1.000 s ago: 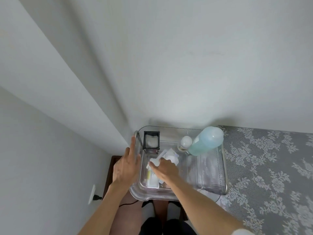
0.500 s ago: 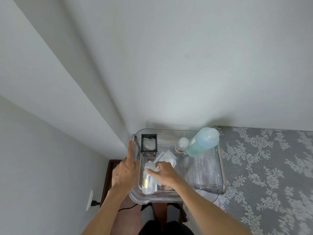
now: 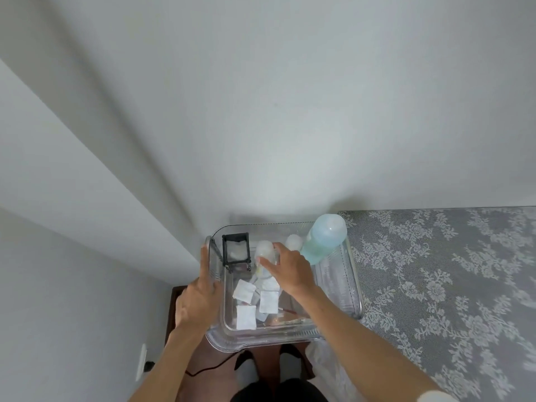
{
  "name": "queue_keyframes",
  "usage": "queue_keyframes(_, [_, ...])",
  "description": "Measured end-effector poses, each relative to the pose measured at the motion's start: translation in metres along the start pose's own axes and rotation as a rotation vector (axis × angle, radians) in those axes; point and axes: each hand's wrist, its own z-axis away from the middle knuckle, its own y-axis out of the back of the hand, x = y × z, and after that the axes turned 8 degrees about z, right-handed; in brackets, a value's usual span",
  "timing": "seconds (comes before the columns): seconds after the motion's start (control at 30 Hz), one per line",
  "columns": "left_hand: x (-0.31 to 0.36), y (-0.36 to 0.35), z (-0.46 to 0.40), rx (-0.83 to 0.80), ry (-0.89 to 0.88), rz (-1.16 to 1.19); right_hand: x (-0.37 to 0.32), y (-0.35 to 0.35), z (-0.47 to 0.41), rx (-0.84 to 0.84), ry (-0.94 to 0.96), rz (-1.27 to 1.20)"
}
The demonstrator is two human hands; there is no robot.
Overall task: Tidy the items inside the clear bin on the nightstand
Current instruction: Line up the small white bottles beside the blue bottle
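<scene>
The clear bin (image 3: 352,274) sits on a dark wooden nightstand (image 3: 171,309) in the room corner. My left hand (image 3: 198,297) grips the bin's left wall. My right hand (image 3: 290,269) is inside the bin, fingers closed around a small white-capped bottle (image 3: 264,252) that stands upright beside a black-framed hourglass (image 3: 235,250). A tall pale-blue bottle (image 3: 323,237) and a smaller white-capped bottle (image 3: 293,242) stand at the back right. Several white packets (image 3: 245,316) and a thin brown stick (image 3: 287,311) lie on the bin floor.
White walls close in behind and to the left of the bin. A bed with a grey floral lace cover (image 3: 449,285) lies directly to the right. A wall socket with a black plug (image 3: 142,365) is low on the left, its cord trailing under the nightstand.
My right hand lifted the small bottle from lying at the bin's front left and moved it back, upright, next to the hourglass. The packets beneath are now uncovered. My left hand stayed on the wall.
</scene>
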Motion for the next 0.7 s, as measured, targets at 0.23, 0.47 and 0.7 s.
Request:
queue_keyframes(0.23, [-0.007, -0.006, -0.003, 0.026, -0.017, -0.049, 0.005, -0.012, -0.025, 0.004, -0.093, 0.099])
queue_keyframes(0.47, [-0.01, -0.01, -0.007, 0.062, -0.036, -0.036, 0.012, -0.017, -0.032, 0.001, -0.115, -0.026])
queue_keyframes(0.7, [-0.007, -0.009, -0.007, 0.054, -0.016, -0.009, 0.017, -0.018, -0.026, -0.044, -0.161, -0.063])
